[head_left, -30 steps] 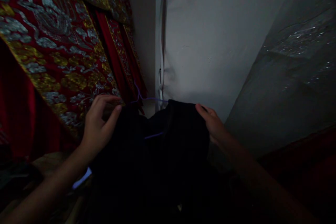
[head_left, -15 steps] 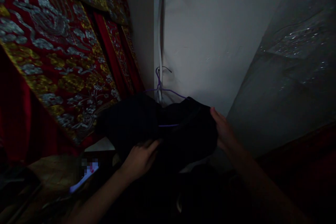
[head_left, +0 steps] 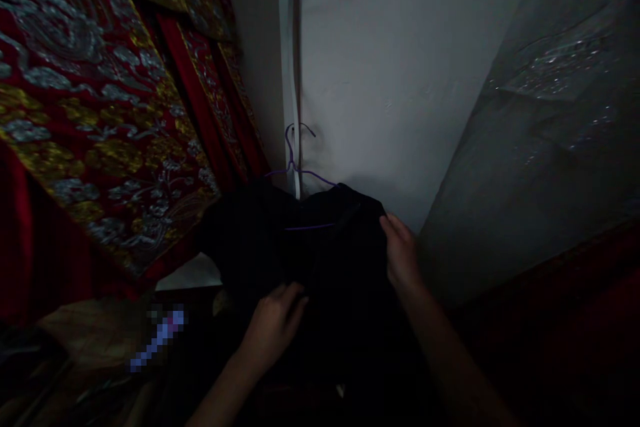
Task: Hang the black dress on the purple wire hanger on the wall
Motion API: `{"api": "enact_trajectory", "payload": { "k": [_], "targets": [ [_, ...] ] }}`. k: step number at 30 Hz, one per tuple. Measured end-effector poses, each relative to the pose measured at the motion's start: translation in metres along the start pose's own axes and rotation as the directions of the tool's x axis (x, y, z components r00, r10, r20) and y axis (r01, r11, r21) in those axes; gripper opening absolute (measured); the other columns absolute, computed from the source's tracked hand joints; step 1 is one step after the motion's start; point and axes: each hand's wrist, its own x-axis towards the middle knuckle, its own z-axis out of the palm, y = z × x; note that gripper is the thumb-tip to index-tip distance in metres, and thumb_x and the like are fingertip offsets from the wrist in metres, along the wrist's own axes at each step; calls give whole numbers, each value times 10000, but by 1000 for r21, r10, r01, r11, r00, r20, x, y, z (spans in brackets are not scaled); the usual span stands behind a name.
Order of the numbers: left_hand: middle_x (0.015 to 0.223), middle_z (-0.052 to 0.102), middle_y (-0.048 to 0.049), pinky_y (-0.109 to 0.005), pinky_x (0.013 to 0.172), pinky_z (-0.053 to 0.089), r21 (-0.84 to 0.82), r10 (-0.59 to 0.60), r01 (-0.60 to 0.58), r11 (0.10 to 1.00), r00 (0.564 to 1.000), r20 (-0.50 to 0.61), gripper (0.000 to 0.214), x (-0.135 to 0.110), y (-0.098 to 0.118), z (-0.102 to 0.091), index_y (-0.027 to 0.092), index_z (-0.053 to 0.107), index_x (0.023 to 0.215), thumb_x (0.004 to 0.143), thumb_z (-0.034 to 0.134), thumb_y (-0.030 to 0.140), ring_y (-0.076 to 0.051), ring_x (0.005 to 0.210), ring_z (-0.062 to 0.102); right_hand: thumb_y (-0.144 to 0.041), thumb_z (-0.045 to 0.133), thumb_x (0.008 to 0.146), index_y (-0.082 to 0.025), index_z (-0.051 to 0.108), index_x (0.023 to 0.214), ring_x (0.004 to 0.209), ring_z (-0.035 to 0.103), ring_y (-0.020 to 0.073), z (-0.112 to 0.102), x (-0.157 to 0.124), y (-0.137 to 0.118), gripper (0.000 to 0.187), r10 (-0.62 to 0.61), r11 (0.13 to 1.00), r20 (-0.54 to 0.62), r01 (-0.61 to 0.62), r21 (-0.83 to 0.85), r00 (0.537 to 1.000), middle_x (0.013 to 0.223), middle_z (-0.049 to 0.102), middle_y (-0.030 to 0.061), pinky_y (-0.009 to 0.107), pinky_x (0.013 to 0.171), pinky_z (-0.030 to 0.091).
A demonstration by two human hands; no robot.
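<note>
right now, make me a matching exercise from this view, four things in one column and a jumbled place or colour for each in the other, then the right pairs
Column one
1. hanger
2. embroidered cloth
3. left hand
4. right hand

Column two
A. at the side edge of the dark garment, near its shoulder
B. red with gold and silver patterns
C. at the garment's front, below the neck opening
D. purple, with its hook above the garment

Right pairs
1-D, 2-B, 3-C, 4-A
</note>
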Motion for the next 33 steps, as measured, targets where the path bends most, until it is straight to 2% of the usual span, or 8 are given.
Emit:
{"api": "enact_trajectory", "payload": {
  "k": [3, 5, 8, 11, 14, 20, 27, 33],
  "targets": [
    [977, 736, -80, -321, 800, 569, -172, -23, 1, 985, 992, -122, 233, -12, 4, 19, 208, 660, 1091, 1002, 453, 266, -220, 911, 727, -429, 679, 776, -187, 668, 1124, 1149, 614, 270, -7, -51, 16, 424, -108, 984, -161, 82, -158, 981, 1225, 677, 115, 456, 1046, 431],
    [990, 751, -83, -321, 805, 571, -270, -62, 14, 963, 984, -170, 242, -15, 10, 27, 206, 683, 1087, 993, 473, 279, -223, 932, 730, -429, 653, 801, -188, 691, 1018, 1058, 644, 262, -11, -97, 26, 327, -61, 980, -163, 29, -195, 985, 1104, 708, 105, 434, 988, 469],
    [1016, 767, -78, -317, 830, 571, -400, -120, 42, 915, 978, -170, 240, -13, 19, 29, 202, 720, 1069, 963, 528, 300, -217, 933, 733, -423, 668, 800, -186, 710, 863, 848, 700, 249, -11, -161, 40, 249, 174, 971, 81, -157, -181, 981, 888, 737, 86, 372, 797, 555],
    [915, 769, -58, -306, 795, 571, -504, -181, 85, 860, 973, -143, 244, -12, 24, 27, 184, 737, 1063, 918, 580, 301, -205, 846, 728, -341, 683, 789, -196, 725, 946, 901, 725, 251, -1, -195, 46, 217, 211, 967, 287, -158, -199, 934, 962, 760, 90, 353, 822, 573],
    [748, 710, -14, -278, 709, 552, -581, -251, 138, 802, 961, -119, 294, -13, 27, 25, 180, 724, 1134, 893, 616, 310, -178, 723, 687, -313, 671, 813, -213, 709, 1054, 979, 723, 253, 11, -198, 44, 265, 151, 970, 363, -66, -235, 919, 1071, 754, 96, 343, 861, 571],
    [693, 624, 31, -280, 754, 538, -745, -339, 129, 654, 931, -136, 454, -15, 32, 28, 209, 606, 1306, 876, 670, 340, -158, 706, 652, -364, 600, 866, -193, 721, 989, 922, 746, 284, 15, -190, 47, 244, 174, 941, 389, -36, -336, 904, 993, 774, 120, 362, 814, 589],
    [777, 722, -16, -285, 737, 544, -815, -350, 144, 562, 934, -76, 524, -16, 31, 30, 209, 531, 1357, 885, 666, 392, -184, 752, 701, -332, 625, 818, -194, 723, 1020, 959, 741, 286, 16, -192, 56, 264, 135, 943, 386, 1, -332, 913, 1023, 770, 124, 372, 851, 589],
    [855, 750, -52, -292, 719, 538, -825, -338, 145, 546, 939, -59, 530, -15, 31, 29, 197, 508, 1363, 905, 633, 431, -183, 732, 699, -316, 615, 819, -176, 731, 1030, 965, 734, 285, 19, -191, 62, 278, 129, 948, 373, -5, -318, 919, 1019, 770, 138, 380, 864, 585]
  ]
}}
